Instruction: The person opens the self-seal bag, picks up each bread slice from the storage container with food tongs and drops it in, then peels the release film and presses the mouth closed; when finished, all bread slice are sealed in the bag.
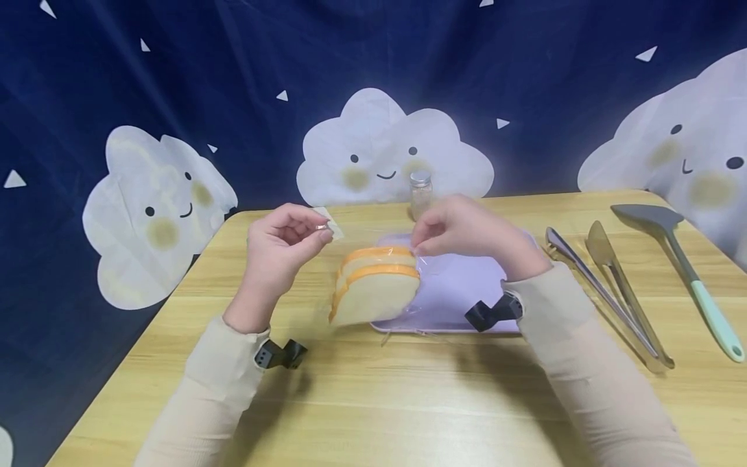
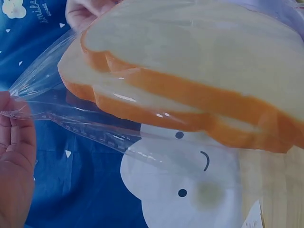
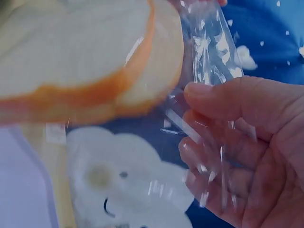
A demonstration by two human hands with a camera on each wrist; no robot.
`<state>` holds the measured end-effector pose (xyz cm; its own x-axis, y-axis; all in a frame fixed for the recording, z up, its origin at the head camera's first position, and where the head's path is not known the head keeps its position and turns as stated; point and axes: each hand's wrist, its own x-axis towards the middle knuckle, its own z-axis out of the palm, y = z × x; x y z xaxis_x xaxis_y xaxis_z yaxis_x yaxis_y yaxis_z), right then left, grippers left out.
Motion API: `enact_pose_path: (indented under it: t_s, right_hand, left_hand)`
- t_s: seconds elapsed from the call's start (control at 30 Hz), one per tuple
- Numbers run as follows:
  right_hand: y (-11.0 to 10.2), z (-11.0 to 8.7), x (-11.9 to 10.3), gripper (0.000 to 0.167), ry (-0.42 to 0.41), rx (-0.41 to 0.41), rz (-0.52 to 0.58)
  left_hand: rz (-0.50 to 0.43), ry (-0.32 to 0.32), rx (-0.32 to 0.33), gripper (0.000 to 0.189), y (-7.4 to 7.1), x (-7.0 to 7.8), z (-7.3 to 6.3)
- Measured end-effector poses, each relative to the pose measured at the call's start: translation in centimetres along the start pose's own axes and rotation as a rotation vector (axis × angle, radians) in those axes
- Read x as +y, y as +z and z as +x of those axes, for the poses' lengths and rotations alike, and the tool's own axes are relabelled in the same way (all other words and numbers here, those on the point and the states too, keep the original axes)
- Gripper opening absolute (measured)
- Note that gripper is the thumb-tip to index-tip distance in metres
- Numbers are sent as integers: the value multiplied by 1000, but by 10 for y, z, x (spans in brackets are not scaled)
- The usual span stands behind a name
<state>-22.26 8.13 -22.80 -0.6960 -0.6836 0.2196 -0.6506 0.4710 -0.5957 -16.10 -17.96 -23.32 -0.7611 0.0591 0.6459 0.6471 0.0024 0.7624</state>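
Observation:
Two bread slices point(image 1: 382, 292) with orange crusts hang inside a clear plastic bag point(image 2: 71, 121), above the table and partly over a lilac tray point(image 1: 461, 285). My left hand point(image 1: 280, 243) pinches the bag's edge to the left of the bread, with thumb and fingertips together. On the other side, my right hand point(image 1: 461, 227) grips the bag close to the crust. Clear film stretches across the fingers of the right hand point(image 3: 237, 137) in the right wrist view. The slices point(image 2: 190, 57) fill much of the left wrist view.
A glass jar point(image 1: 420, 194) with a metal lid stands behind the tray. Metal tongs point(image 1: 613, 298) and a spatula point(image 1: 694, 285) with a mint handle lie on the right. A small white paper point(image 1: 334, 224) is near the table's back edge, before a cloud-print curtain point(image 1: 251, 58).

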Motion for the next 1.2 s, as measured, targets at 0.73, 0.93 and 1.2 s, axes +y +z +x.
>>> enact_pose_path:
  t_s: [0.73,0.93,1.2]
  right_hand:
    - [21,-12,32,15,108,304,392]
    - [38,0,16,18,63,384,574]
    - [71,25,-17,18,25,315,798]
  left_hand:
    - [-116,-26,110,38,-23,-7,-10]
    - [-196,-41,191,31,-42,-2,-15]
    - [-335,-25,237,22,-87,11,-24]
